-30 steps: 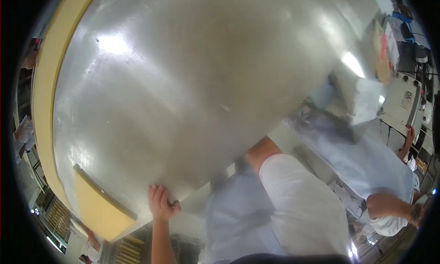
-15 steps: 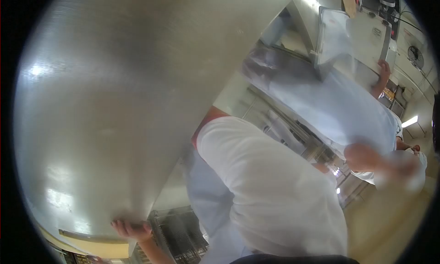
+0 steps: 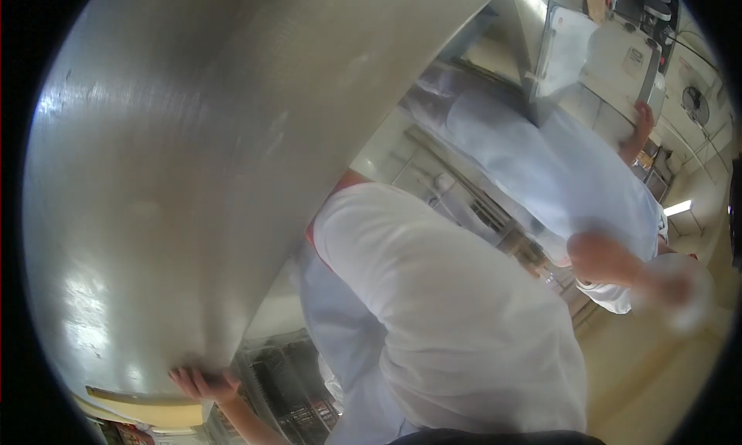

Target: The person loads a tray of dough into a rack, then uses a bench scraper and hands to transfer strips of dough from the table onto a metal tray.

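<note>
My left hand (image 3: 202,385) is at the lower left, on the near edge of a large shiny metal table (image 3: 178,174). Its fingers are slightly apart, and no object shows in them. Beyond the fingertips is a flat yellow piece (image 3: 147,410) at the table's far lower edge. My right arm, in a white sleeve (image 3: 456,314), extends toward the table edge, where a little skin shows past the cuff. My right hand is hidden.
At the right stands a co-worker in a pale blue apron (image 3: 541,151), one arm blurred, one hand (image 3: 640,124) beside a white box-like machine (image 3: 622,59). A wire rack (image 3: 290,383) is below the table edge. A fan (image 3: 696,103) is at the upper right.
The view has swung toward the co-worker, so the table and yellow piece appear farther left and lower. My left hand stays at the table edge. The co-worker's forearm has risen in view.
</note>
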Motion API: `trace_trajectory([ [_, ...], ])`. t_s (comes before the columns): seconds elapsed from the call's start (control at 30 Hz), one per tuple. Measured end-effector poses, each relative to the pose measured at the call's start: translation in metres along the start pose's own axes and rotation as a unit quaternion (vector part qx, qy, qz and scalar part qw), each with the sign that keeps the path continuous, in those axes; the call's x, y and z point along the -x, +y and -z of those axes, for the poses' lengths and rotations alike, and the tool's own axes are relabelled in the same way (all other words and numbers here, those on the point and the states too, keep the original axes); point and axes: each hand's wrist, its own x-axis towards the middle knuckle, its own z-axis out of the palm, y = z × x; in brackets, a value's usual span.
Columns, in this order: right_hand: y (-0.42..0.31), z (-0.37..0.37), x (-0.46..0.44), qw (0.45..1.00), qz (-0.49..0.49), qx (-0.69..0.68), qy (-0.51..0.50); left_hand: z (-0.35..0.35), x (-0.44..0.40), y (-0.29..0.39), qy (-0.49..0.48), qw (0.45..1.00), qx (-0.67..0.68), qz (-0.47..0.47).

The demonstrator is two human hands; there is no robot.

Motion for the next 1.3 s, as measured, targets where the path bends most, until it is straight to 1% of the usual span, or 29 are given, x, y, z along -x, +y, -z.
trace_trajectory([
  [0.6,0.000,-0.008,0.012,1.000,-0.004,-0.007,-0.030,0.000,-0.002,0.002,0.005,1.000,-0.005,-0.001],
  [1.13,-0.007,-0.008,0.021,1.000,0.015,0.004,-0.012,0.002,-0.004,0.007,0.014,1.000,-0.005,0.005],
  [1.3,-0.006,-0.002,0.022,0.999,0.031,0.013,-0.003,0.002,-0.006,0.005,0.020,1.000,0.021,-0.006],
])
